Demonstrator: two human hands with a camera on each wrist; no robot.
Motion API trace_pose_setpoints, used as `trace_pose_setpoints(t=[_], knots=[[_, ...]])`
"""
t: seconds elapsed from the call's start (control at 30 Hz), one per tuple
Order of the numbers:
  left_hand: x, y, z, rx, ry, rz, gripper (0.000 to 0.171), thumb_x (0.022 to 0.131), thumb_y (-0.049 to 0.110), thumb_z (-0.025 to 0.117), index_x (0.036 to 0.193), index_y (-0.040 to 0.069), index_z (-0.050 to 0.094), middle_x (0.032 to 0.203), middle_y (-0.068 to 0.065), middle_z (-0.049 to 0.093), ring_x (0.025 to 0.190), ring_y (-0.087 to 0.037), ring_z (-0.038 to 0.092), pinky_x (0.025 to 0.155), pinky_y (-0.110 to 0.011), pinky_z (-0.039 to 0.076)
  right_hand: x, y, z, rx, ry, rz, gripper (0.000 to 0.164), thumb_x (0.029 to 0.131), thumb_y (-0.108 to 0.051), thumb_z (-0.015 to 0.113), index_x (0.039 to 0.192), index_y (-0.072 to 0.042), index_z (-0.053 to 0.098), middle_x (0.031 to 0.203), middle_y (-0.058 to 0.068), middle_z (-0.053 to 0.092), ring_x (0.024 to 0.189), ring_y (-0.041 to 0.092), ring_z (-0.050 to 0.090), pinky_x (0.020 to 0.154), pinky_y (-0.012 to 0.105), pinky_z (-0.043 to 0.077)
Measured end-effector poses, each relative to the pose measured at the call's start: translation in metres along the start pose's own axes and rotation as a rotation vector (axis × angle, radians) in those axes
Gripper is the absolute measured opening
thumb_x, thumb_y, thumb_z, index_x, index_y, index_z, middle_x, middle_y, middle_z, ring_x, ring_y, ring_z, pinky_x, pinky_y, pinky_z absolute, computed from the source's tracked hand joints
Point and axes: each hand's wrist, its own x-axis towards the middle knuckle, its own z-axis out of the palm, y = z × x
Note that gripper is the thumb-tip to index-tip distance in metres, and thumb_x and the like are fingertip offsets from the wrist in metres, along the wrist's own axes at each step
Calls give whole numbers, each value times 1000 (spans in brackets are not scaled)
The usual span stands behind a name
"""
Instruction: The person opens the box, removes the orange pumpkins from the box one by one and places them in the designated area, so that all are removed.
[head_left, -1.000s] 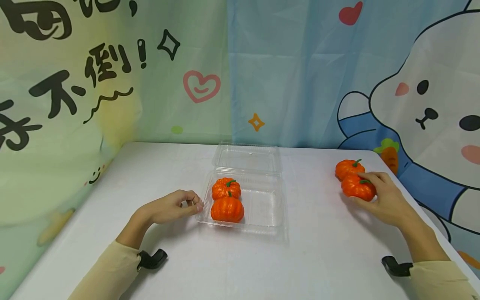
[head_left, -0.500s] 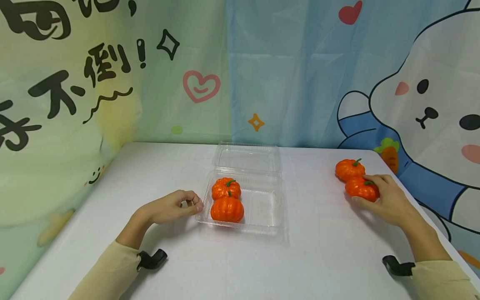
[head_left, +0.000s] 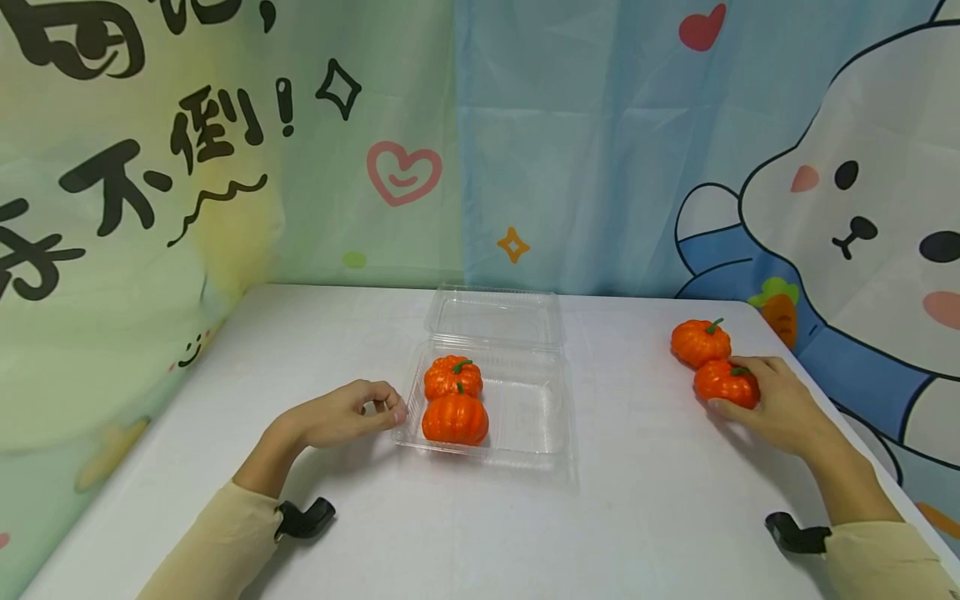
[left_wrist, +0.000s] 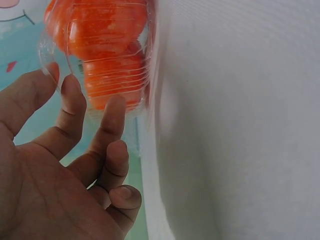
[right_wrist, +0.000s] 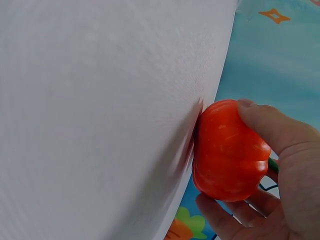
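At the table's far right, my right hand (head_left: 783, 408) holds a small orange toy pumpkin (head_left: 727, 383) between thumb and fingers. In the right wrist view this pumpkin (right_wrist: 230, 152) sits low against the white tabletop, its green stem partly hidden by the hand. Another pumpkin (head_left: 700, 342) lies just behind it. A clear plastic clamshell box (head_left: 525, 412) stands mid-table, lid laid back, with two pumpkins (head_left: 454, 417) in its left half, one behind the other. My left hand (head_left: 348, 412) pinches the box's left rim with thumb and forefinger; its other fingers are curled loosely (left_wrist: 117, 155).
The white table (head_left: 480, 533) ends at a printed cloth backdrop (head_left: 570, 167) behind and at both sides. The lid (head_left: 495, 317) lies toward the back edge. Black wrist mounts (head_left: 303, 518) sit on both forearms.
My right hand has shifted slightly right and toward me with its pumpkin. The pumpkin behind stays put. My left hand and the box have not visibly moved.
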Motion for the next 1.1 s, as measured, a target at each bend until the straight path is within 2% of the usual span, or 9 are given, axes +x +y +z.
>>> trace_pose_setpoints(t=[0.47, 0.73, 1.1], knots=[[0, 0, 0, 2, 2, 14, 14, 103, 25, 60, 104, 14, 69, 90, 4, 61, 91, -19, 54, 79, -27, 40, 3, -1, -1, 11, -20, 22, 95, 91, -39, 78, 148, 17, 27, 140, 44, 31, 123, 62, 35, 94, 75, 41], [-1, 0, 0, -1, -6, 4, 17, 103, 26, 60, 105, 11, 69, 91, 3, 62, 92, -19, 53, 81, -28, 41, 2, -5, 1, 11, 13, 3, 91, 89, -36, 80, 147, 13, 31, 141, 42, 33, 122, 61, 36, 92, 75, 43], [-1, -1, 0, 5, -2, 10, 15, 103, 26, 60, 104, 14, 68, 90, 4, 61, 91, -19, 54, 80, -29, 41, 3, -12, 3, 14, 104, -89, 78, 88, -28, 82, 144, 7, 40, 141, 39, 36, 124, 59, 34, 92, 77, 40]])
